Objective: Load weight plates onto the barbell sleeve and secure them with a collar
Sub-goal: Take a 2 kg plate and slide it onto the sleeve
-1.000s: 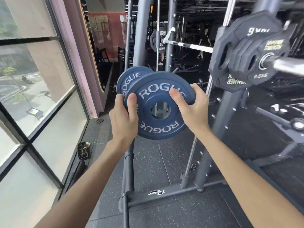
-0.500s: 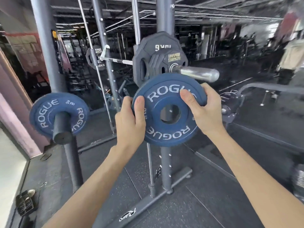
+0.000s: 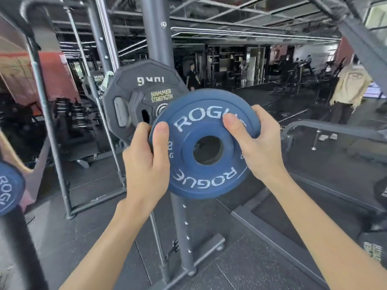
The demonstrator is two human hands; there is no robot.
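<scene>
A blue ROGUE weight plate (image 3: 201,178) is upright at the centre of the view. My left hand (image 3: 146,164) grips its left edge, thumb on the face. My right hand (image 3: 259,143) grips its right edge, thumb across the lettering. Behind it two black plates sit on the barbell: a large 10 kg plate (image 3: 144,80) and a smaller Hammer Strength plate (image 3: 155,99). The blue plate hides the barbell sleeve end; only a bit of metal (image 3: 160,108) shows at the plate's upper left rim. No collar is visible.
A grey rack upright (image 3: 156,38) stands behind the plates, its base post (image 3: 184,237) below. Another blue ROGUE plate (image 3: 9,189) sits on a storage peg at the far left. A person in a beige top (image 3: 349,88) stands at the back right. Black plates (image 3: 374,248) lie low right.
The view swung right from the storage peg to the barbell. Both hands carried the blue plate in front of the sleeve end, which was visible half a second ago and is now covered.
</scene>
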